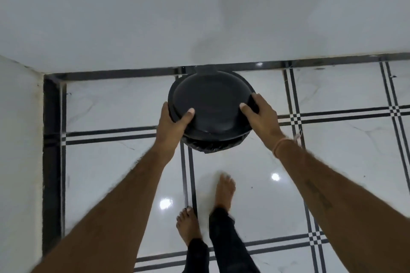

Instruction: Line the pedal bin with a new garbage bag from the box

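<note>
The black pedal bin [211, 106] stood on the floor against the far wall. The left hand [175, 119] and right hand [259, 115] each had the grip clamped on its lid rim; the garbage bag [210, 145] showed below. Pressing evenly would probably seat it well.

pedal bin [211, 108] against wall [199, 17] | feet [224, 190] before bin | bag [210, 145] under lid

Pedal bin [213, 108] body, pedal hidden beneath lid; right foot [225, 190] blurred
</note>
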The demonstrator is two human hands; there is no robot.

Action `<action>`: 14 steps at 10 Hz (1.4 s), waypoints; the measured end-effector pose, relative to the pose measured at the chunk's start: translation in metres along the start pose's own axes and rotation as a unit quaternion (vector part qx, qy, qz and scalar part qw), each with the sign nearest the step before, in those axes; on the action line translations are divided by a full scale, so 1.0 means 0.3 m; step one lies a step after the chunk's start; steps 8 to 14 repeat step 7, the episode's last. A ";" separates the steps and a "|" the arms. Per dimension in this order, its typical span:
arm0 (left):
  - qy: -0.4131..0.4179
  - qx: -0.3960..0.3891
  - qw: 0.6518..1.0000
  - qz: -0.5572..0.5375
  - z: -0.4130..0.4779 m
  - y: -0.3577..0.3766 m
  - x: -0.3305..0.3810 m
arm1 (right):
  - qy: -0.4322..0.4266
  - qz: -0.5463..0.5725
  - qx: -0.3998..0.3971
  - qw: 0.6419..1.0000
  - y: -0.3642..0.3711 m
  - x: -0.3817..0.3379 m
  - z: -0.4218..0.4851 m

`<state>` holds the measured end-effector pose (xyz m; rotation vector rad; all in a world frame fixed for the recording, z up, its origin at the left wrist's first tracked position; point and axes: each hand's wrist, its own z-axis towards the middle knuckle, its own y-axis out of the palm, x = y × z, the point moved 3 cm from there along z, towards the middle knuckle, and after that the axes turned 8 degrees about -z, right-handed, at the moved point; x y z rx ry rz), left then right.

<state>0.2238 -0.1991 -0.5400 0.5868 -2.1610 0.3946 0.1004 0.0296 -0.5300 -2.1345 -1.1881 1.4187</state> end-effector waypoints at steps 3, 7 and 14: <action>0.049 0.109 0.993 0.024 0.050 0.117 -0.378 | 0.002 -0.036 0.057 0.998 0.268 0.257 0.066; 0.076 0.092 0.980 0.159 -0.142 0.059 -0.206 | -0.028 -0.067 0.047 0.996 0.118 0.171 -0.120; 0.076 0.092 0.980 0.159 -0.142 0.059 -0.206 | -0.028 -0.067 0.047 0.996 0.118 0.171 -0.120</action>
